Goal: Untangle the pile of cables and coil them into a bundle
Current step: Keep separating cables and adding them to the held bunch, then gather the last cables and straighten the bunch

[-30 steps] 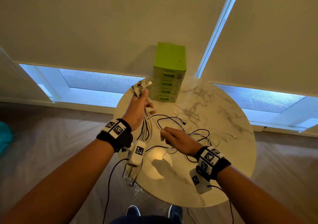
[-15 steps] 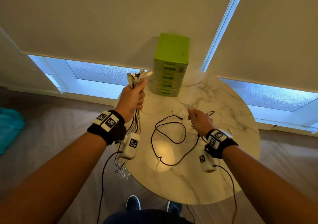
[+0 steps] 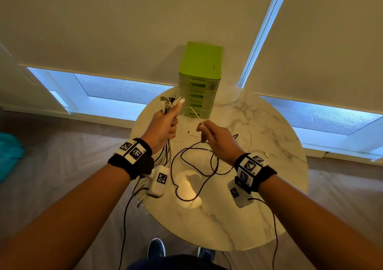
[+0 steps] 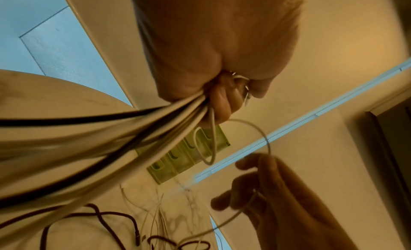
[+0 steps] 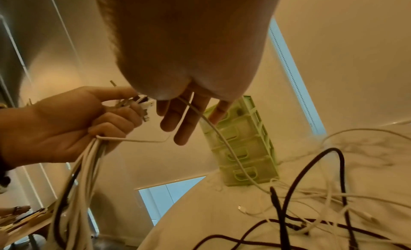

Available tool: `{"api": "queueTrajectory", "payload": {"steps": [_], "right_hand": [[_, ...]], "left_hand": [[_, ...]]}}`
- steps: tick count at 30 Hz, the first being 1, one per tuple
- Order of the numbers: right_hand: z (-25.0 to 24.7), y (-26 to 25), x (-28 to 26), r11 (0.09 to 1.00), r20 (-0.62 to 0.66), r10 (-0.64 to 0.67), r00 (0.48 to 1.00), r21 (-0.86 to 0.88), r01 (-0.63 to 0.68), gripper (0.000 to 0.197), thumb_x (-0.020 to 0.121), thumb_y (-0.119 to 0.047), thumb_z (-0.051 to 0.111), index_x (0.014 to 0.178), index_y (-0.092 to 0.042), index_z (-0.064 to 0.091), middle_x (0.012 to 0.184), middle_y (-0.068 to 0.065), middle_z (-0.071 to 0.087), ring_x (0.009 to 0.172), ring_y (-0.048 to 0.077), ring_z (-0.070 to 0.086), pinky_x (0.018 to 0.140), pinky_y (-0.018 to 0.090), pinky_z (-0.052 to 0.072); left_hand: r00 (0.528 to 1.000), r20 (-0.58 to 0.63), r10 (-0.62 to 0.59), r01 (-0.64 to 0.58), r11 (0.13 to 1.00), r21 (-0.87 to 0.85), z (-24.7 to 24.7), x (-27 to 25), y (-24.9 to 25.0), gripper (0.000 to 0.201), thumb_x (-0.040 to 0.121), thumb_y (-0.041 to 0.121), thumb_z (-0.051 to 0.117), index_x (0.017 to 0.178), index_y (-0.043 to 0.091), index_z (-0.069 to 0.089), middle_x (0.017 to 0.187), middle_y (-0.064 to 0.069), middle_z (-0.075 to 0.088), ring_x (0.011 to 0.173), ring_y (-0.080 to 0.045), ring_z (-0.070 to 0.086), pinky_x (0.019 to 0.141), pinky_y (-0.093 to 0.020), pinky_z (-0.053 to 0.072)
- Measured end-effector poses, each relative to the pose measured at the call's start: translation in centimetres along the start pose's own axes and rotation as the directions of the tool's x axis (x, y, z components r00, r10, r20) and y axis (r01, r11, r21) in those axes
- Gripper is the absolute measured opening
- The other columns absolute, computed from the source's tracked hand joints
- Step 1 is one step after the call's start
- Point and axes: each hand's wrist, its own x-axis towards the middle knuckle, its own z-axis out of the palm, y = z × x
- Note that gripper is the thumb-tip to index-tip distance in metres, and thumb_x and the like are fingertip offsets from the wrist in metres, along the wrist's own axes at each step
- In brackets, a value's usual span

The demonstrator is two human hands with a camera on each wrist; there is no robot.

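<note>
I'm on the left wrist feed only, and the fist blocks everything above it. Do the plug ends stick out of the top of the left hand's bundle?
Observer: Yes. The head view shows plug ends fanned above the left hand.
Operator: Where does the thin white cable go from the right hand?
Observer: From the right hand, the thin white cable drops to the table by the green drawer unit.
</note>
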Motion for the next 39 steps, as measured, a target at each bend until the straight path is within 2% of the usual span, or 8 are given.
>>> {"api": "queueTrajectory", "payload": {"steps": [4, 10, 17, 21, 27, 31, 36, 39], "right_hand": [[0.5, -1.7, 0.4, 0.996, -0.033, -0.093, 0.995, 0.008, 0.094, 0.024, 0.107, -0.038, 0.040, 0.097, -0.023, 0.056, 0.069, -0.011, 0.056, 0.065, 0.007, 0.055, 0.067, 0.035, 0.049], [1.1, -2.2, 0.2, 0.990, -0.012, -0.135, 0.991, -0.053, 0.134, 0.027, 0.107, -0.033, 0.043, 0.099, -0.016, 0.061, 0.064, -0.025, 0.049, 0.063, -0.010, 0.052, 0.060, 0.013, 0.035], [1.6, -2.4, -0.2, 0.993, 0.045, -0.118, 0.992, -0.004, 0.118, 0.027, 0.108, -0.038, 0.038, 0.097, -0.022, 0.057, 0.065, -0.014, 0.054, 0.062, 0.002, 0.054, 0.061, 0.018, 0.042], [2.3, 0.6, -1.0, 0.999, 0.264, -0.018, 0.964, 0.036, 0.009, 0.030, 0.108, -0.037, 0.037, 0.099, -0.016, 0.057, 0.078, -0.002, 0.064, 0.070, 0.008, 0.057, 0.069, 0.018, 0.045], [2.4, 9.0, -2.7, 0.945, 0.455, 0.296, 0.840, -0.270, -0.187, 0.021, 0.106, -0.027, 0.044, 0.106, -0.015, 0.061, 0.106, 0.001, 0.070, 0.099, 0.018, 0.064, 0.090, 0.031, 0.047], [1.4, 10.9, -2.6, 0.906, 0.330, 0.382, 0.863, -0.318, -0.280, 0.030, 0.107, -0.027, 0.042, 0.108, -0.010, 0.067, 0.107, 0.007, 0.071, 0.102, 0.027, 0.064, 0.092, 0.034, 0.047], [0.0, 7.8, -0.3, 0.931, -0.011, 0.353, 0.935, 0.107, -0.350, 0.024, 0.106, -0.032, 0.045, 0.108, -0.014, 0.062, 0.084, 0.003, 0.074, 0.080, 0.020, 0.073, 0.077, 0.038, 0.061], [-0.1, 4.5, 1.2, 0.912, -0.049, 0.291, 0.955, 0.315, -0.262, 0.020, 0.106, -0.029, 0.046, 0.114, -0.018, 0.061, 0.082, 0.009, 0.074, 0.078, 0.023, 0.074, 0.072, 0.035, 0.061]], "left_hand": [[0.999, 0.045, 0.025, -0.030, 0.994, 0.103, 1.3, -0.3, -0.2, 0.036, 0.095, 0.050, 0.065, 0.072, 0.029, 0.047, 0.058, 0.007, 0.025, 0.048, -0.011, 0.019, 0.046, -0.027, 0.016], [0.995, 0.018, 0.101, -0.102, 0.970, 0.222, 1.1, 0.1, -0.5, 0.023, 0.099, 0.033, 0.064, 0.083, 0.017, 0.062, 0.064, -0.001, 0.051, 0.049, -0.011, 0.035, 0.046, -0.026, 0.030], [0.988, -0.026, 0.150, -0.140, 0.961, 0.239, 1.2, 0.1, -0.4, 0.016, 0.102, 0.025, 0.061, 0.089, 0.016, 0.058, 0.053, 0.010, 0.054, 0.045, -0.009, 0.037, 0.046, -0.025, 0.033], [0.965, -0.128, 0.228, -0.204, 0.963, 0.174, 0.0, 0.7, 1.0, 0.006, 0.103, 0.019, 0.060, 0.098, 0.016, 0.059, 0.056, 0.010, 0.057, 0.044, -0.006, 0.035, 0.045, -0.024, 0.032], [0.890, -0.309, 0.336, -0.309, 0.942, 0.132, -2.9, 1.7, 3.7, 0.018, 0.100, 0.020, 0.065, 0.103, 0.004, 0.057, 0.075, -0.001, 0.064, 0.046, -0.008, 0.038, 0.043, -0.022, 0.033], [0.865, -0.345, 0.364, -0.339, 0.931, 0.131, -4.6, 1.6, 4.5, 0.030, 0.100, 0.024, 0.066, 0.113, -0.002, 0.058, 0.078, -0.001, 0.065, 0.048, -0.009, 0.038, 0.044, -0.021, 0.032], [0.875, -0.300, 0.380, -0.336, 0.923, 0.189, -5.1, 0.7, 3.5, 0.033, 0.098, 0.029, 0.069, 0.114, 0.001, 0.061, 0.083, 0.005, 0.074, 0.056, -0.018, 0.038, 0.044, -0.022, 0.031], [0.894, -0.264, 0.362, -0.317, 0.927, 0.199, -5.0, 0.1, 2.9, 0.032, 0.098, 0.028, 0.069, 0.115, 0.002, 0.064, 0.088, 0.002, 0.075, 0.055, -0.019, 0.040, 0.044, -0.021, 0.031]]}}
